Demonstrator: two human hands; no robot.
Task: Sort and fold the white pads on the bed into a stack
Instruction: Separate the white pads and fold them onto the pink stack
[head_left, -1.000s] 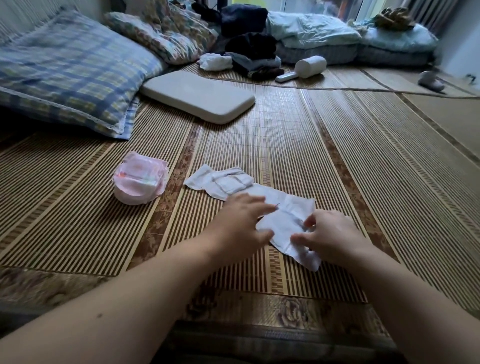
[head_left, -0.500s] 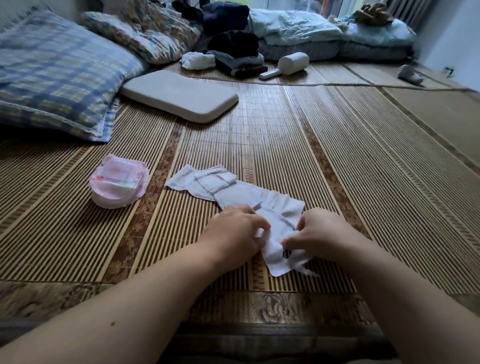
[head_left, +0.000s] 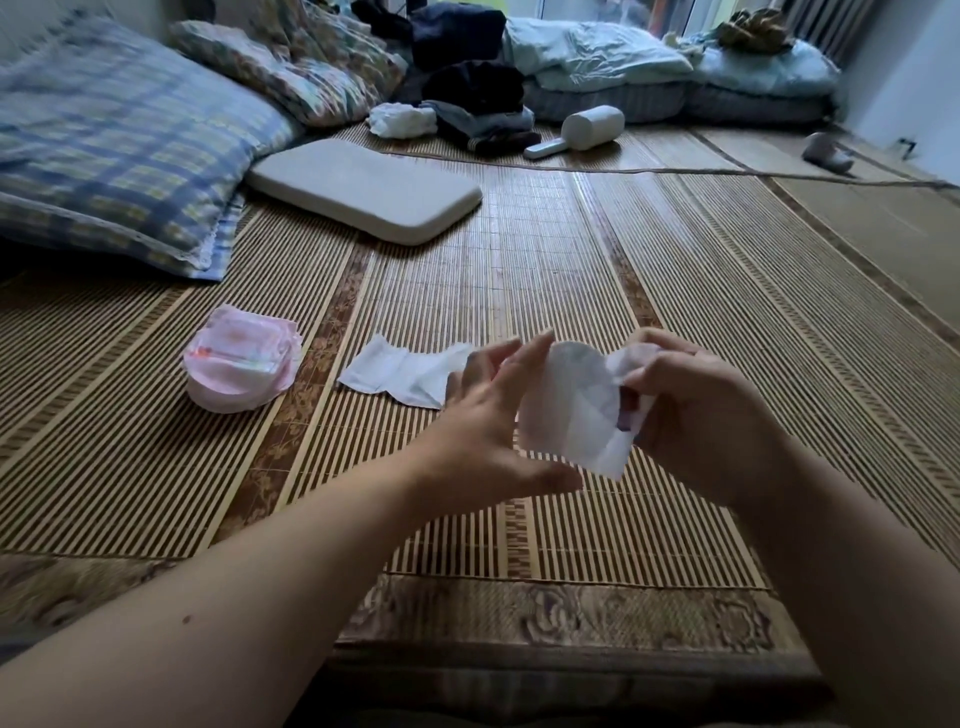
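Risk: the white pad (head_left: 571, 410) hangs above the bed mat (head_left: 675, 270), held by one edge only. It looks limp, so it could slip or crease crooked if the free edge is missed.

Right hand (head_left: 696, 410): grip pinching the pad's right edge.

Left hand (head_left: 488, 415): grip wide, fingers straight, just beside the pad.

Pad is thin, rumpled, rounded on top. Other pads (head_left: 405, 371) lie on the mat.

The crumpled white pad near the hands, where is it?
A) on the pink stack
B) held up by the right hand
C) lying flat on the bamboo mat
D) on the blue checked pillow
B: the right hand pinches the crumpled white pad in the air above the striped bamboo mat.
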